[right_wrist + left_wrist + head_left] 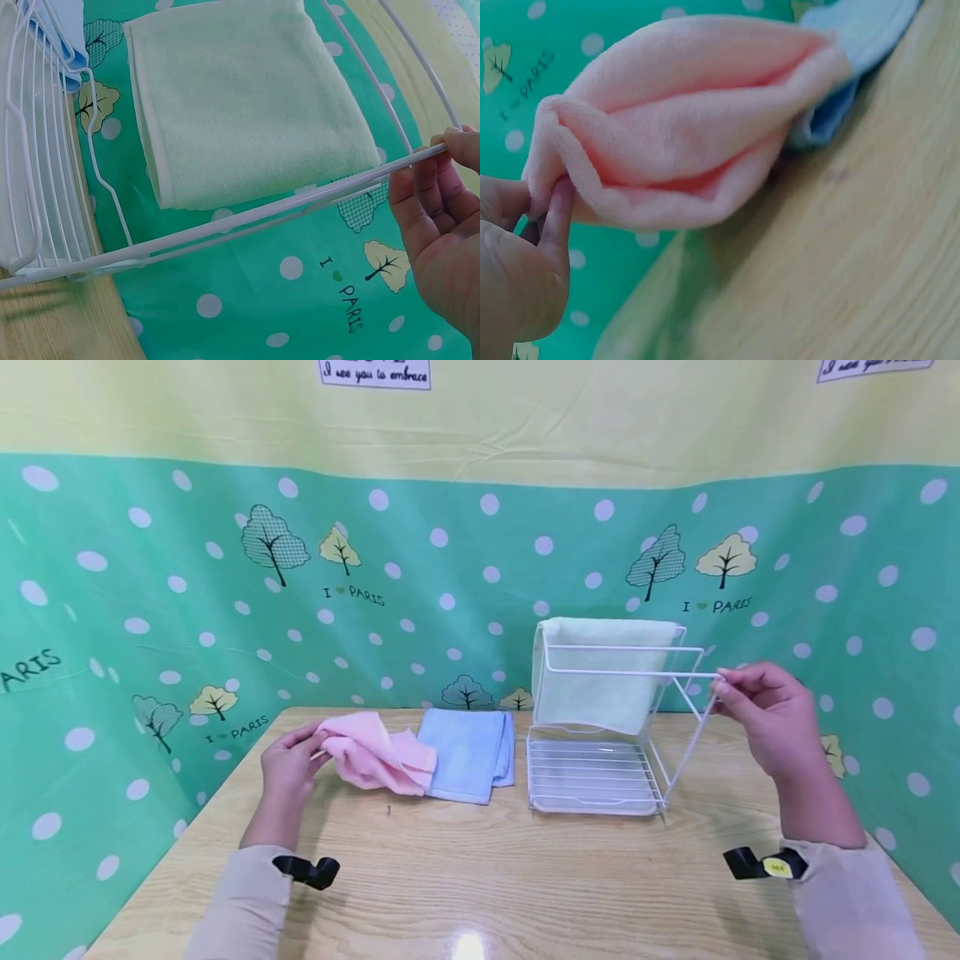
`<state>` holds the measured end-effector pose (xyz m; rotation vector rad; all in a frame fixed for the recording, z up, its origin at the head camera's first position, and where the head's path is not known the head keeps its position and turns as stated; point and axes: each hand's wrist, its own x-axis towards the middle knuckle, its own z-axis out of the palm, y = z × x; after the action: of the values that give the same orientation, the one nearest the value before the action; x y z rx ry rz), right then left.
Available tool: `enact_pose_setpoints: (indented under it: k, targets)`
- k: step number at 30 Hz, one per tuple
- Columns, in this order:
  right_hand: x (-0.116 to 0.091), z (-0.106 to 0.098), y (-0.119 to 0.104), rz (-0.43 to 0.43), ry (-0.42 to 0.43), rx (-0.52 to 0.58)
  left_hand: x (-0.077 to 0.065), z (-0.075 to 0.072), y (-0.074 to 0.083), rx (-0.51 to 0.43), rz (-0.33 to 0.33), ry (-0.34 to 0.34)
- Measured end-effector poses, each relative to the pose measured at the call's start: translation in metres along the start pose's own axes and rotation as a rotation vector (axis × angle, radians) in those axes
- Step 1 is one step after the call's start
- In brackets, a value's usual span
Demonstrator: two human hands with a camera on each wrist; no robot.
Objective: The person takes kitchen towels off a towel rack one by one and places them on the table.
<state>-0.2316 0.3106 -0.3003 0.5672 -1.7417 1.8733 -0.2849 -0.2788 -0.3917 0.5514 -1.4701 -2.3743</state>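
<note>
A crumpled pink towel (375, 752) is pinched at its left corner by my left hand (291, 764); the left wrist view shows thumb and fingers on the fabric (682, 127). Beside it, and partly under it, a folded blue towel (465, 756) lies on the table. With thumb and fingers my right hand (776, 718) grips the upper right corner of a white wire rack (693, 727). Over the rack's rear top bar hangs a pale green towel (600, 685), also plain in the right wrist view (247, 105).
The rack's base holds a wire grid over a shallow tray (592, 810). Everything stands near the back of a wooden table (480, 877). Behind rises a green and yellow curtain (480, 568) with dots and trees. A small dark mark (388, 810) shows on the tabletop.
</note>
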Motion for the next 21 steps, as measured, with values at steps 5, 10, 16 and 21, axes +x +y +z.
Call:
enact_pose_setpoints:
  k: [5, 10, 16, 21]
  targets:
    - [0.0, 0.0, 0.0, -0.001, 0.001, 0.004, 0.013, -0.021, -0.004, 0.186, -0.045, -0.002]
    - [0.0, 0.0, 0.0, 0.005, 0.004, -0.002, 0.025, -0.038, -0.009, 0.47, -0.03, 0.004]
    - [0.0, 0.001, 0.0, 0.005, 0.005, -0.003, 0.037, -0.054, -0.013, 0.79, 0.04, 0.016]
    - [-0.001, 0.001, 0.001, 0.008, 0.008, -0.001, 0.041, -0.062, -0.013, 1.042, 0.135, -0.01]
